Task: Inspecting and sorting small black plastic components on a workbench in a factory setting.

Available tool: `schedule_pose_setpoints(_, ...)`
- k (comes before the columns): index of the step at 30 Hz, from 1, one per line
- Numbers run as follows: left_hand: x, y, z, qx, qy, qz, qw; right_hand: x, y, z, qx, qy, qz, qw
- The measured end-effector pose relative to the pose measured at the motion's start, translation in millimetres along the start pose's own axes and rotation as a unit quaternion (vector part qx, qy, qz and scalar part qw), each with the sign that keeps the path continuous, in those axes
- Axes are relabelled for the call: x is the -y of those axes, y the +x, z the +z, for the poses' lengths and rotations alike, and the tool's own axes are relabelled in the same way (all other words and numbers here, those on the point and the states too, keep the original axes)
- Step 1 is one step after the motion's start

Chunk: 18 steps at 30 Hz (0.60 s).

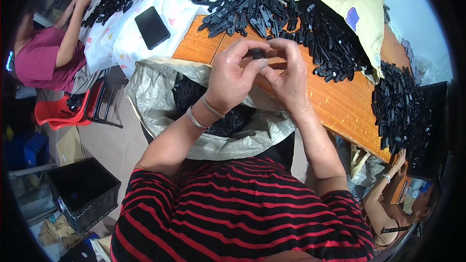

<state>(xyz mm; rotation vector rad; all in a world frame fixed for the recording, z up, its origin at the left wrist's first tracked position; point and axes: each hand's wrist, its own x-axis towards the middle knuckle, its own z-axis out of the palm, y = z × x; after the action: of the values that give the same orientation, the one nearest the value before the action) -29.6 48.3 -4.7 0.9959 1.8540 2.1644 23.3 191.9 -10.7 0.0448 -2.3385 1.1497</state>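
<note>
Above the near edge of the table, my left hand (232, 74) and my right hand (288, 73) meet with fingertips pinched together. Between them is a small black plastic part (257, 53), mostly hidden by my fingers. Below my hands an open woven sack (155, 90) lies over my lap, with many black plastic pieces (187, 95) inside. Just beyond my fingers a heap of long black plastic clips (252, 7) covers the wooden table (325, 102).
A black phone (152, 27) lies on a patterned white sheet (114, 43). More black pieces spill from a tan sack (371, 9) and heap (395, 102) at the right. Two co-workers sit left and lower right. A red chair (60, 111) and black crate (92, 208) stand left.
</note>
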Motion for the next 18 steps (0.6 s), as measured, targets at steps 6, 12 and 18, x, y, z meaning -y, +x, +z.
schedule_pose_setpoints(6,-2,-5,-5,-0.015,-0.094,-0.077,0.993,-8,-4,10,0.013,0.033,-0.027,0.999)
schedule_pose_setpoints(12,2,-15,-11,-0.044,-0.129,-0.073,0.988,0,-11,23,0.045,0.045,0.010,0.998)
schedule_pose_setpoints(18,-31,-30,-88,0.194,0.210,-0.170,0.943,31,-33,7,0.192,-0.012,-0.024,0.981)
